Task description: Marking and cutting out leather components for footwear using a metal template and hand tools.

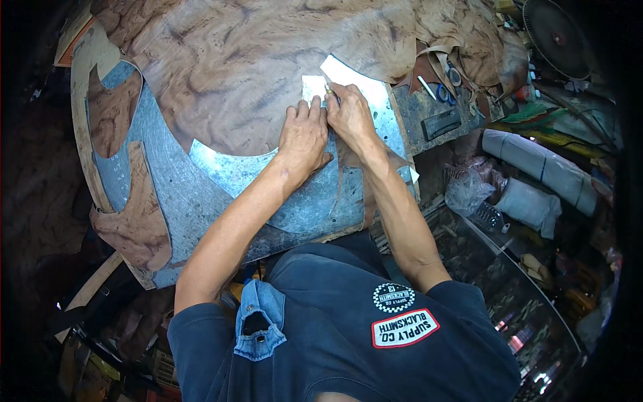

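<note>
A large brown mottled leather hide [221,67] lies over a blue-grey metal sheet [181,194] on the worktable, its near edge cut in curves. My left hand [305,137] presses down with fingers stretched out, at the near edge of a bright rectangular patch [313,87]; whether that is bare metal or a separate piece I cannot tell. Close beside it, my right hand [349,119] grips a slim tool [329,89] with a brass-coloured part, its tip at the patch's right side. Narrow leather strips [368,194] hang near my right wrist.
Leather offcuts [134,228] lie at the left. On the right side of the bench are blue-handled scissors [442,92], a white marker [426,88] and a dark block [441,124]. Beyond stand a round fan [556,37] and wrapped rolls [539,167].
</note>
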`<state>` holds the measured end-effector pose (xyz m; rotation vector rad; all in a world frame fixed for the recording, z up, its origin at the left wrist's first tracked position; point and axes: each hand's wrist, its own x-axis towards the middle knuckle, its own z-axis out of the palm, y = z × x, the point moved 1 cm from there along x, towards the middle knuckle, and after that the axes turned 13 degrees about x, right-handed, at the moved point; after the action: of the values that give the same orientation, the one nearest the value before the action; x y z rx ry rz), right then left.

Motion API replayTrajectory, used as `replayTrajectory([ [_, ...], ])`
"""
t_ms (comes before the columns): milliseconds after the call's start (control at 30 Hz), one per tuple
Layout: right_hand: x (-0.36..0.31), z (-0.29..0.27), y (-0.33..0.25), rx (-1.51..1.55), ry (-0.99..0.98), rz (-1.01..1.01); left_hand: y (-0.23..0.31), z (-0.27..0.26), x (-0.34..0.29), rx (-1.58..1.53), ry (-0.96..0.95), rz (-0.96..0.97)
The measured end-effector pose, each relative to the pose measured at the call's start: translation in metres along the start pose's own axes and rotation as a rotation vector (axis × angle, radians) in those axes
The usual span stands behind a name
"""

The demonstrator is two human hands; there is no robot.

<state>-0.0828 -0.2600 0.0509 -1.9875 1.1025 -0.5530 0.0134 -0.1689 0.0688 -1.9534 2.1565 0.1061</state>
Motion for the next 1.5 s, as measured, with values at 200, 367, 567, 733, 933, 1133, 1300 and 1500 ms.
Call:
replayTrajectory([
  [200, -0.001, -0.008, -0.004, 0.024, -0.026, 0.032, 0.002, -0.001, 0.000, -0.013, -0.015, 0.013],
  [367, -0.032, -0.012, 0.001, 0.050, -0.073, 0.080, -0.001, 0.002, 0.002, -0.062, -0.012, 0.012],
  [567, -0.097, -0.028, -0.014, 0.075, -0.061, 0.185, -0.002, 0.002, 0.001, -0.032, -0.032, 0.018],
  [733, -0.159, -0.032, -0.020, 0.131, -0.048, 0.234, -0.002, -0.001, 0.001, -0.110, 0.006, 0.019],
  [933, -0.171, -0.030, -0.022, 0.127, 0.015, 0.231, 0.014, 0.004, -0.013, -0.129, 0.049, 0.106],
  [1133, -0.167, -0.036, -0.017, 0.121, -0.032, 0.225, 0.030, 0.003, -0.043, -0.079, 0.047, 0.118],
  [1300, -0.167, -0.036, -0.023, 0.130, -0.048, 0.273, 0.032, 0.001, -0.054, -0.036, -0.090, 0.141],
  [1500, -0.183, -0.028, -0.026, 0.140, 0.040, 0.281, 0.034, 0.005, -0.053, -0.002, -0.039, 0.136],
])
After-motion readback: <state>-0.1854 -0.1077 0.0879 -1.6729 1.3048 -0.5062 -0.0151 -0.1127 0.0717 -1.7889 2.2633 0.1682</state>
